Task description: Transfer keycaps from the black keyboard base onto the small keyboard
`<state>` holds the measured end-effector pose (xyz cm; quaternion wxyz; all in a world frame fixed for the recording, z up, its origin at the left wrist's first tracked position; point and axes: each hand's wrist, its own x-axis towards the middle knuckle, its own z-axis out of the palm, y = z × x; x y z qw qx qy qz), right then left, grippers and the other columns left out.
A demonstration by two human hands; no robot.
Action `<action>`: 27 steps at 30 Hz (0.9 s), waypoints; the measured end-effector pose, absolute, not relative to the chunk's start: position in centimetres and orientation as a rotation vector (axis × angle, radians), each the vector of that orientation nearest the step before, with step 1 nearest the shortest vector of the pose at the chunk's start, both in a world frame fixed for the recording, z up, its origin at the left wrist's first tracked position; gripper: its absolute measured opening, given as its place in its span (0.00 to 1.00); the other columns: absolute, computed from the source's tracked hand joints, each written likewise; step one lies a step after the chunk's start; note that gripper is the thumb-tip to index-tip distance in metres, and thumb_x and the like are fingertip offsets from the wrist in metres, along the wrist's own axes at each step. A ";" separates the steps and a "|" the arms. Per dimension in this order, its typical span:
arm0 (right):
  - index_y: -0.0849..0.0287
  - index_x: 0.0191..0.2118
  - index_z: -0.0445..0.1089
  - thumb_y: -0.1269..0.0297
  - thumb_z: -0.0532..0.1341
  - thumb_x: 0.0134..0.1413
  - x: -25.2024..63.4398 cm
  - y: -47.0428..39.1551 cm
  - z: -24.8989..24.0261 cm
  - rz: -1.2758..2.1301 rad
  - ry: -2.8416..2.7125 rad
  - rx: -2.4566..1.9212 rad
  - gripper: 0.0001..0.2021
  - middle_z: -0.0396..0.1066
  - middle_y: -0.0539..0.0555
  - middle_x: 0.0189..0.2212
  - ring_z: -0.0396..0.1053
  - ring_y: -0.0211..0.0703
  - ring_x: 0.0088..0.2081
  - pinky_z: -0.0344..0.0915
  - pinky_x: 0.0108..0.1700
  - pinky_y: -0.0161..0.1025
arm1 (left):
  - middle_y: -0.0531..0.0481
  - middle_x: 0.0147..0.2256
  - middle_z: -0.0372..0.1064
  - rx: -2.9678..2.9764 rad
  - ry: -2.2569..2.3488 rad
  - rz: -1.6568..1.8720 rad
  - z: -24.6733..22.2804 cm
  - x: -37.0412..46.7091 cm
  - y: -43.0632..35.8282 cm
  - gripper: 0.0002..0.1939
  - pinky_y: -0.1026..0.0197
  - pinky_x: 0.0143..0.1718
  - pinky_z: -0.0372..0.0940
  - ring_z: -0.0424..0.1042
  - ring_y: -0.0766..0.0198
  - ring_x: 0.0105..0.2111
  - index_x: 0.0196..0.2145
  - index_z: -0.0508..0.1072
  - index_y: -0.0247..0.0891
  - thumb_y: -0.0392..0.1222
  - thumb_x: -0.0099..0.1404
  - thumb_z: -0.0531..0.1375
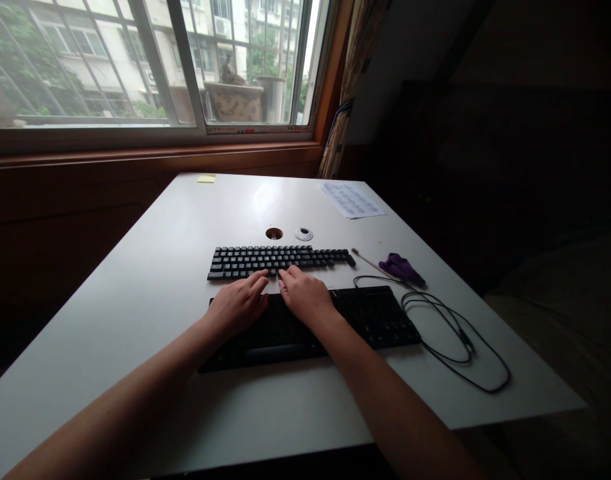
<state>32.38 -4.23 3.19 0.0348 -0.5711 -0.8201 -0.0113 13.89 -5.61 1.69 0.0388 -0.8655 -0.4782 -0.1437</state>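
Observation:
A black keyboard base [375,319] lies across the near part of the white table. Just beyond it, loose dark keycaps [260,257] are laid out in keyboard-like rows. My left hand [240,300] is over the base's left part, with its fingertips reaching the front row of keycaps. Close beside it, my right hand [305,292] reaches from over the middle of the base, its fingers bent together at a keycap in that same front row. Whatever is between my right fingertips is too small to make out.
The white table [135,287] bears a coiled black cable [455,360], a purple cloth [401,268] and a thin stick [372,262] on the right. Further back are a round hole [274,233], a white cap [304,234], printed paper [354,201] and a yellow note [206,179].

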 end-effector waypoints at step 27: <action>0.54 0.63 0.58 0.54 0.43 0.69 32.0 -4.3 3.1 -0.041 -2.504 -1.763 0.23 0.66 0.60 0.52 0.71 0.47 0.43 0.66 0.41 0.39 | 0.43 0.60 0.62 -2.647 -1.493 -0.411 2.0 14.0 -5.8 0.13 0.57 0.33 0.71 0.76 0.55 0.40 0.50 0.66 0.37 0.41 0.69 0.51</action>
